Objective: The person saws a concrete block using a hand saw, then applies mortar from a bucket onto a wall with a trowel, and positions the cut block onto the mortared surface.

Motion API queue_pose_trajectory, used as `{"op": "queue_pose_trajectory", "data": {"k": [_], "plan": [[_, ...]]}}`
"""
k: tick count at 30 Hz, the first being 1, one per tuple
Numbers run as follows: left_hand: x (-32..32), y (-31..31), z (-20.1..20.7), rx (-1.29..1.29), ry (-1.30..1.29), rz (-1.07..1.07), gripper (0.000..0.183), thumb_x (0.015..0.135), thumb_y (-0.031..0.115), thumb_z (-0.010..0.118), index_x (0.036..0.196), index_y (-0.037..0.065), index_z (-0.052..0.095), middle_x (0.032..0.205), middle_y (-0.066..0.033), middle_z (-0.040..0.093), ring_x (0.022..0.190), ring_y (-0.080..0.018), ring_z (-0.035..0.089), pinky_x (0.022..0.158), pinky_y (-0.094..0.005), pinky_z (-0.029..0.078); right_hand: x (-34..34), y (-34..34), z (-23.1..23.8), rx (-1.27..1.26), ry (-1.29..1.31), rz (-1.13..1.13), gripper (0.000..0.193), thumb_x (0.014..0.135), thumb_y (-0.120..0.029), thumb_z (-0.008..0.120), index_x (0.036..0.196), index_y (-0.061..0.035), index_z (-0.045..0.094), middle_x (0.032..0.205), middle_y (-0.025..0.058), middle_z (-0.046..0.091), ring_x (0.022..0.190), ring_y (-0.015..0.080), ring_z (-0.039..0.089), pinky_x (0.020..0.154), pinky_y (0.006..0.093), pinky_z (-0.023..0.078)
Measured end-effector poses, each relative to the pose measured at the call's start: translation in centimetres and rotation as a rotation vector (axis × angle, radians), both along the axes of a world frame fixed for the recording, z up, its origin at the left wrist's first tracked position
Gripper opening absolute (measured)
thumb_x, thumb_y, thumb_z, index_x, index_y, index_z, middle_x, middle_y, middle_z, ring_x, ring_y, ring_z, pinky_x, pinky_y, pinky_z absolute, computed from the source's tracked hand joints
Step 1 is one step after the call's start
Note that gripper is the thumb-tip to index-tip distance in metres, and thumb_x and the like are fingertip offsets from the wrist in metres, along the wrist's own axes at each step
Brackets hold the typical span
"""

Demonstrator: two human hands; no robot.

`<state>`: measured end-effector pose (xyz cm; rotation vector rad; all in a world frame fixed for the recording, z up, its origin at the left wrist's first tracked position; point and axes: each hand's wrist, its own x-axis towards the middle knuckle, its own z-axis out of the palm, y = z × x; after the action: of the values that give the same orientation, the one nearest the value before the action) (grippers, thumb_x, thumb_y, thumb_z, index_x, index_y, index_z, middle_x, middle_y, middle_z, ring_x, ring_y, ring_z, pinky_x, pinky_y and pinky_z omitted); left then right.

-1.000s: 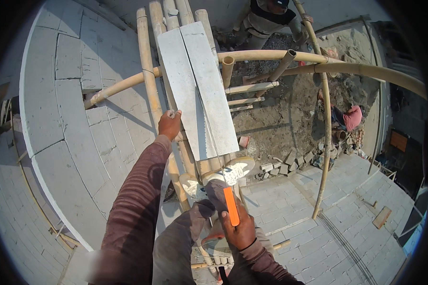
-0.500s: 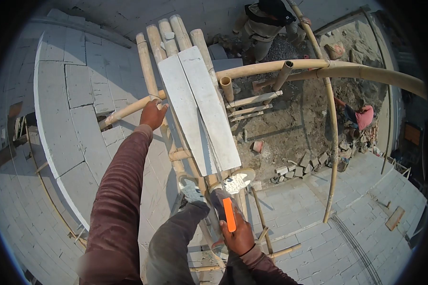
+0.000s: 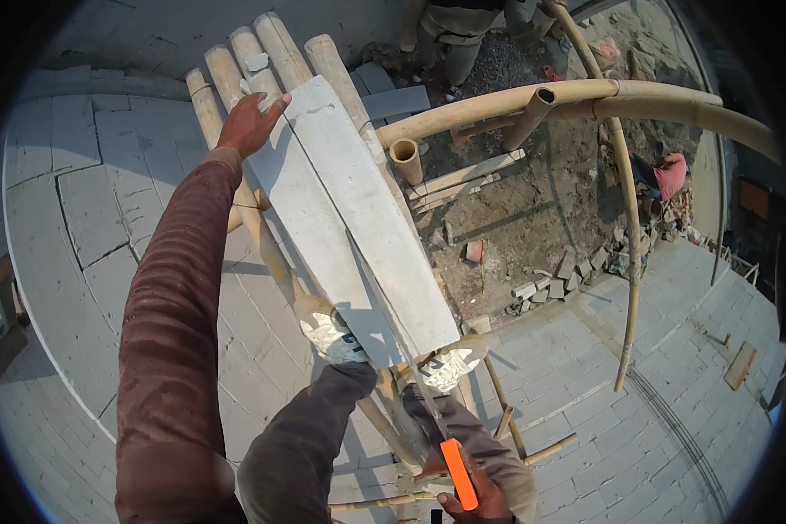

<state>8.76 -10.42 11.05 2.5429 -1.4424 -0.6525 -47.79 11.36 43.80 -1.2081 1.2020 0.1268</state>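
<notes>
A long white block [image 3: 367,210] lies along bamboo poles, with a lengthwise cut running through it. My left hand [image 3: 251,127] is at the block's far left end, its fingers closed over the edge. In my right hand [image 3: 485,502], low in the view, is the orange handle of a handsaw [image 3: 459,476]. The saw's thin blade stretches up to the near end of the block, in line with the cut. My shoes are on either side of the block's near end: the left shoe [image 3: 327,330] and the right shoe [image 3: 452,362].
Several bamboo poles [image 3: 281,52] carry the block. A curved bamboo rail [image 3: 506,106] and an upright pole [image 3: 627,262] stand to the right. Beyond are a pale block wall [image 3: 87,227], rubble [image 3: 568,275] on the dirt, a person in pink [image 3: 670,177] and another person [image 3: 458,39].
My left hand has moved from a bamboo pole beside the block to the block's far end. My right hand and the saw handle have drawn back toward me. The view has shifted.
</notes>
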Motion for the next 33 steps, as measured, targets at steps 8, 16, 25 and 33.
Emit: {"op": "queue_pose_trajectory", "data": {"k": [8,16,25,33], "plan": [[3.5,-3.0,-4.1,0.31,0.27,0.009,0.114,0.087,0.092,0.032,0.142,-0.004,0.06,0.144,-0.029,0.058,0.135,-0.0426,0.055,0.116,-0.0482,0.039,-2.0,-0.5,-0.7,-0.132,0.194,0.198,0.06,0.087,-0.013,0.076,0.142,-0.0007,0.056,0.123,0.0207,0.07,0.112,0.035,0.069,0.094,0.0422,0.055],[3.7,-4.0,-5.3,0.407,0.548,0.197,0.115,0.085,0.094,0.032,0.15,0.002,0.053,0.152,-0.0272,0.05,0.136,-0.0407,0.054,0.116,-0.0481,0.037,-1.0,0.0,0.7,0.009,0.298,0.27,0.066,0.089,-0.018,0.077,0.146,0.0025,0.051,0.136,0.0252,0.062,0.127,0.0401,0.061,0.107,0.0456,0.048],[2.2,-2.5,1.0,0.274,0.592,0.198,0.124,0.08,0.097,0.031,0.16,0.003,0.038,0.16,-0.0286,0.039,0.146,-0.0441,0.042,0.119,-0.0588,0.028,-2.7,0.9,2.6,-0.019,0.215,0.251,0.047,0.087,-0.014,0.077,0.129,0.0023,0.063,0.12,0.0219,0.069,0.108,0.0418,0.066,0.095,0.0492,0.052],[-1.8,-0.3,15.2,0.423,0.334,0.012,0.135,0.076,0.101,0.028,0.147,-0.012,0.047,0.129,-0.0346,0.063,0.12,-0.0453,0.065,0.103,-0.0619,0.047,-1.0,3.5,11.2,-0.237,0.238,0.296,0.028,0.089,-0.01,0.073,0.117,-0.0038,0.071,0.114,0.0213,0.071,0.104,0.0396,0.067,0.095,0.0501,0.053]]}}
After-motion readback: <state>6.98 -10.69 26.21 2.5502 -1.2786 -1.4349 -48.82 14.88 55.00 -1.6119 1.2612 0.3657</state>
